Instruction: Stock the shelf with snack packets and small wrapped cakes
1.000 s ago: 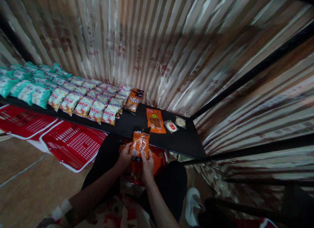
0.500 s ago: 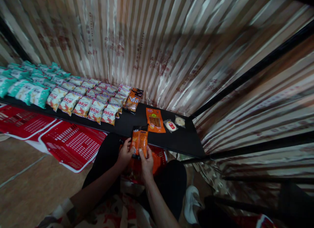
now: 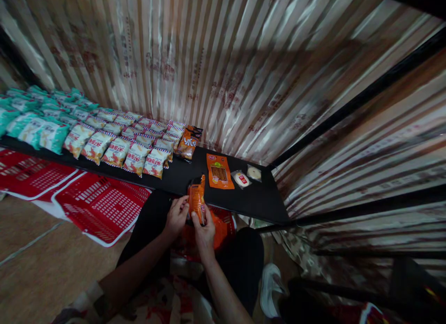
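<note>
An orange snack bag (image 3: 197, 197) with dark ends is held up between both hands, over my lap at the front edge of the black shelf (image 3: 244, 204). My left hand (image 3: 177, 216) is closed on its left side. Fingers of my right hand (image 3: 204, 226) grip its lower right part, thumb in front. Beneath the hands sits a red basket (image 3: 228, 223) with more orange packs, partly hidden by my arms. On the shelf just beyond lies a flat orange pouch (image 3: 219, 171), beside two round items in clear wrappers, one with a red label (image 3: 241, 179) and one plain (image 3: 254, 173).
Rows of white-and-orange snack bags (image 3: 116, 152) and teal bags (image 3: 52, 136) fill the shelf's left side. An orange bag (image 3: 188, 143) stands at the row's end. Red baskets (image 3: 104, 208) sit below left. A striped curtain (image 3: 223, 73) hangs behind; black bars (image 3: 348, 106) run at right.
The snack bag has been turned in my hands, from its broad face to a narrower, slanted side. Both hands have shifted their hold slightly.
</note>
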`<state>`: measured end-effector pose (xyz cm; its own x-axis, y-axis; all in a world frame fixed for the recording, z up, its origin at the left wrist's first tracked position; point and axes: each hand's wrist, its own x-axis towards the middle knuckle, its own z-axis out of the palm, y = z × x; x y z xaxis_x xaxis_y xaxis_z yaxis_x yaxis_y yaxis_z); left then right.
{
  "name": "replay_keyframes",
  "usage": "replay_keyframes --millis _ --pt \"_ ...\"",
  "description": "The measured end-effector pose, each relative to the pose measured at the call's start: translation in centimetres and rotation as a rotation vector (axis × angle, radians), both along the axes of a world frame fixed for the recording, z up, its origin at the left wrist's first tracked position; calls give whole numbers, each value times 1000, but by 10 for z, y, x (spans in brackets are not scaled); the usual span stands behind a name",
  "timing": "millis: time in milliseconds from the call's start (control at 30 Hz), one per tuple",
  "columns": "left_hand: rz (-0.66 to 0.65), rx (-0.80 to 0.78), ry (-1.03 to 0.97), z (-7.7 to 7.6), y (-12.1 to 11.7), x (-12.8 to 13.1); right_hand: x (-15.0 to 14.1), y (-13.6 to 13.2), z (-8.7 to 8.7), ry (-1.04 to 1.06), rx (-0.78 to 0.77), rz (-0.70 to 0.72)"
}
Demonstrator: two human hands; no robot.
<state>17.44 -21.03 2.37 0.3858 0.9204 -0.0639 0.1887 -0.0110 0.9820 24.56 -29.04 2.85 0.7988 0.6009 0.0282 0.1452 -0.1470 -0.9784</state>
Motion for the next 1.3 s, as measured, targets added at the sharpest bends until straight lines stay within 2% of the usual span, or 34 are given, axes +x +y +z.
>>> replay_keyframes --millis 100,267,533,733,967,1300 --pt "-17 -119 -40 3 1 -2 -2 1 0 -182 -34 17" --pt "-6 -267 -216 11 2 -7 -9 5 7 -502 -57 52" --pt "20 -397 -371 20 7 -12 -22 7 11 -749 -156 164" --pt "-7 -528 -474 25 5 -10 -26 7 14 -858 -177 234" --pt "-10 -565 -502 31 8 -10 -34 7 14 -909 -179 271" --pt "20 -583 -496 15 16 -9 -32 0 22 -816 -49 339"
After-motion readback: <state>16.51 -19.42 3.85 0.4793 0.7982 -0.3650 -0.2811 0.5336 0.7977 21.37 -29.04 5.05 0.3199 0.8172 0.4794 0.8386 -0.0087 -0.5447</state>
